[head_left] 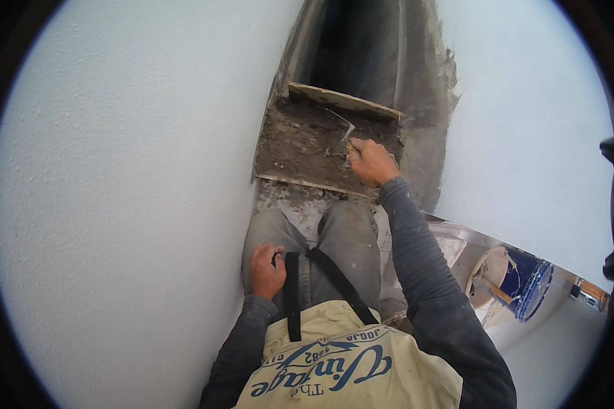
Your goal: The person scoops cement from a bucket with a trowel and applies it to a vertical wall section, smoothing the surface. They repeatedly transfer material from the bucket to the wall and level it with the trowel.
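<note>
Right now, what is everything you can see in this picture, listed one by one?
white walls: two, textured, left and right of the gap
dirt-filled gap: one, brown-grey, between the walls, ahead of the knees
board: one, pale wood, lying across the gap's far edge
trowel: one, thin metal blade, in the right hand, over the dirt
bucket: one, blue, lower right, on its side
apron: one, cream with blue lettering, black straps
left hand: resting on the left thigh
right hand: closed grip on the trowel handle
</note>
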### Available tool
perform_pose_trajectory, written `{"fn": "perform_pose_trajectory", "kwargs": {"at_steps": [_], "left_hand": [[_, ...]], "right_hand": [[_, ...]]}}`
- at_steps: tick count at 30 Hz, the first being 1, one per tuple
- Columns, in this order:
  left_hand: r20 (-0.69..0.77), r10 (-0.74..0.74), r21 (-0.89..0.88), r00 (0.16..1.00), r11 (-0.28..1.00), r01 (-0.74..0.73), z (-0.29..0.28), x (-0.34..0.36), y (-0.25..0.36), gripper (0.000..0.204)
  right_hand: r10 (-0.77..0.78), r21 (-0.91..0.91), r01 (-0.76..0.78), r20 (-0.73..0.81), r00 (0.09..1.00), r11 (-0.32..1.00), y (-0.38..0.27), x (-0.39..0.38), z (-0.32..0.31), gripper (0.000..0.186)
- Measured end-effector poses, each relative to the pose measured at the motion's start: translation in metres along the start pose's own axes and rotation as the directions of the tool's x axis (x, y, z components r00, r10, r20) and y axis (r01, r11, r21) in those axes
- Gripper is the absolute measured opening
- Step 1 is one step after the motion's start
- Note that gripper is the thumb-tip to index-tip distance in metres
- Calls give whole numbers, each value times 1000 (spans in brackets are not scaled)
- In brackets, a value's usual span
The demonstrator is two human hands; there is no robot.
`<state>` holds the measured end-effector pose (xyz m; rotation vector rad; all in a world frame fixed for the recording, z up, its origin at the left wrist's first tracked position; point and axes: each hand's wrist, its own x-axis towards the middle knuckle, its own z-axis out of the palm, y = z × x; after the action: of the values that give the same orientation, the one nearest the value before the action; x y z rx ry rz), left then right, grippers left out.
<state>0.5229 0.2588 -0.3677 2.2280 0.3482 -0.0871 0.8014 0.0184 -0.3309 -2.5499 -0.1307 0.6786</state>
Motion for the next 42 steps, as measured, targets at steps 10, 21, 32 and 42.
{"fn": "perform_pose_trajectory", "kwargs": {"at_steps": [10,21,32,42], "left_hand": [[-4,-8,-17,1000,1000,8,0,2,-1,18],[-8,30,-13,1000,999,-30,0,0,0,16],[-23,27,-23,999,999,-28,4,1,-2,15],[-66,64,-83,996,994,-70,-1,-8,-9,15]], "right_hand": [[41,-139,-29,79,996,990,-35,-5,91,46],[9,911,-394,396,918,120,-8,11,32,22],[227,742,-476,420,879,472,31,-83,-8,36],[12,-251,-27,-62,998,968,1,-57,54,29]]}}
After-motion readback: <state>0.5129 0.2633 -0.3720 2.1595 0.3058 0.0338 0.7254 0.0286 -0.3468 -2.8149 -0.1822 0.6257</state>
